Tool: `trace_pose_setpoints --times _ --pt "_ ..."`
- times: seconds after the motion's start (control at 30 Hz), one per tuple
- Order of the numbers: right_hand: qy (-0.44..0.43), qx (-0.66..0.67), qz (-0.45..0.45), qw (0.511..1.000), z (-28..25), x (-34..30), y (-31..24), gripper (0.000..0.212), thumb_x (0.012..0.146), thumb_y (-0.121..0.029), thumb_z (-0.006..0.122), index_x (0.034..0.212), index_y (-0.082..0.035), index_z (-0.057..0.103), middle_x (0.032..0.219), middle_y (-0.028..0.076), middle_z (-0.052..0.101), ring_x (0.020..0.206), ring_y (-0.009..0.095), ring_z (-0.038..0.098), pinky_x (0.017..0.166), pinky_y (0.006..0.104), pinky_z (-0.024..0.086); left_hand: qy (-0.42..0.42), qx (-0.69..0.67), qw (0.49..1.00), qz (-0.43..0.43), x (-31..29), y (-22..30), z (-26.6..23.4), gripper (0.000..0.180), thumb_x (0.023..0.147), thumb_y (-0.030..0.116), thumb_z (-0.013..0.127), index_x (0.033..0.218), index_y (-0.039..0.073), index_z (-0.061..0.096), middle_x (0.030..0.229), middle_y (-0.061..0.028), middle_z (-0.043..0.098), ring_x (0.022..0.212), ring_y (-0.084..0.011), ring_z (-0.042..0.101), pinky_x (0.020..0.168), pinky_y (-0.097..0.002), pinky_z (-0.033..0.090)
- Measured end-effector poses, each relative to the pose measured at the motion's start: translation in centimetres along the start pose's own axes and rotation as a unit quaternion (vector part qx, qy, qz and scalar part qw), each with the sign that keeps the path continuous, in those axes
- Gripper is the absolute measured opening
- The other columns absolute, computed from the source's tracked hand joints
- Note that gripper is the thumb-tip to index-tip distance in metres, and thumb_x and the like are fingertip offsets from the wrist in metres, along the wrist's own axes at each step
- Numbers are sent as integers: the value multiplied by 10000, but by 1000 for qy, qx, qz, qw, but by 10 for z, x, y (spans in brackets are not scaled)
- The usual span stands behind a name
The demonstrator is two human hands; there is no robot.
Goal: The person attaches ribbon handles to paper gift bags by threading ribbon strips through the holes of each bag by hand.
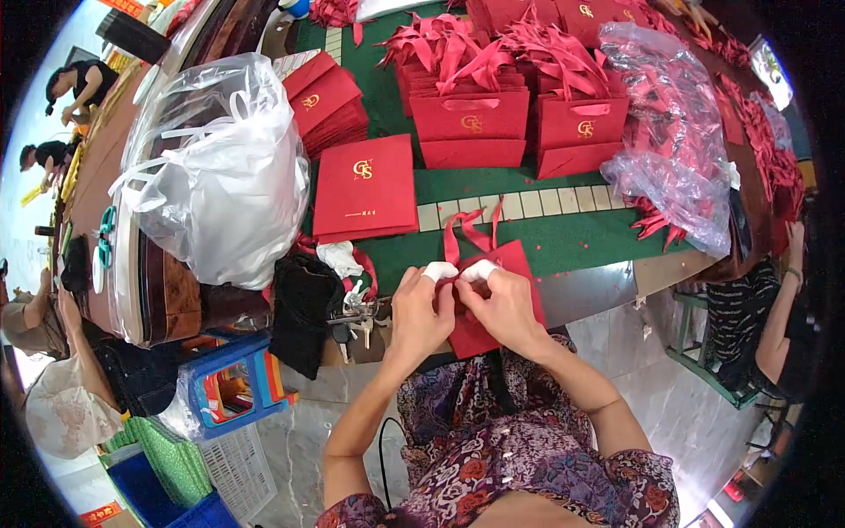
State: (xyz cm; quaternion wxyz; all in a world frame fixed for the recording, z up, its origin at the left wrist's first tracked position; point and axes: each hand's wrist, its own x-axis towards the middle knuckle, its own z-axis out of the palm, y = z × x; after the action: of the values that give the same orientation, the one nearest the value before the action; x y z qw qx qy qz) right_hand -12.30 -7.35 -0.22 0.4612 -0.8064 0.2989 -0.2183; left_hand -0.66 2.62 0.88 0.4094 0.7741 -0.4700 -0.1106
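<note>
A small red paper gift bag (pixel 521 262) lies at the table's near edge, under my two hands. Its red ribbon (pixel 472 232) loops out beyond the bag's far side. My left hand (pixel 421 315) and my right hand (pixel 506 308) meet over the bag, thumbs and index fingers pinched close together. White covers wrap the index fingertips. Both pinches seem to be on the ribbon near the bag's top edge, though the fingers hide the exact spot. Left of the bag, a flat stack of red paper bags (pixel 368 187) with gold printing rests on the green mat.
Finished-looking red bags with ribbons (pixel 472 123) stand in rows at the back. A clear plastic bag of red ribbons (pixel 673 132) lies to the right. A clear sack of white material (pixel 220 185) bulges at left. Keys (pixel 354 330) and a black cloth pouch (pixel 302 308) hang at the edge.
</note>
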Motion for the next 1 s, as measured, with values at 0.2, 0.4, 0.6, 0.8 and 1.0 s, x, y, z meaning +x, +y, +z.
trace_pose_setpoints --times 0.2,0.4,0.6,0.8,1.0 --pt "-12 -52 -76 996 -16 -3 -8 114 890 -102 650 955 -9 658 897 195 642 782 380 640 678 452 512 -37 -6 996 -79 1 -1 -2 192 826 100 729 993 39 655 747 -148 604 657 -330 586 598 -422 469" --pt "-30 -80 -125 988 -51 30 -6 141 876 -110 672 990 -31 693 909 152 646 868 333 642 730 412 501 14 -6 1000 4 -6 2 9 228 773 136 799 951 64 675 665 -84 531 549 -218 506 527 -353 426" --pt "-316 -35 -65 946 -62 56 13 262 909 -277 602 961 -44 710 829 196 675 819 385 655 729 465 489 8 6 993 115 -7 1 10 224 761 45 792 938 38 656 807 -110 629 745 -296 597 620 -392 493" --pt "-393 16 -41 918 -70 74 17 271 857 -299 673 950 -56 750 818 159 721 737 279 702 690 391 516 -34 -29 983 181 -5 -6 10 204 784 52 778 940 39 646 903 -114 628 775 -309 608 649 -406 502" --pt "-391 70 -42 917 -63 71 23 196 835 -183 729 931 -13 749 719 58 707 650 104 636 635 294 503 -44 -35 983 172 -7 -1 5 224 844 65 721 1013 -17 597 939 -159 589 813 -342 583 709 -427 491"
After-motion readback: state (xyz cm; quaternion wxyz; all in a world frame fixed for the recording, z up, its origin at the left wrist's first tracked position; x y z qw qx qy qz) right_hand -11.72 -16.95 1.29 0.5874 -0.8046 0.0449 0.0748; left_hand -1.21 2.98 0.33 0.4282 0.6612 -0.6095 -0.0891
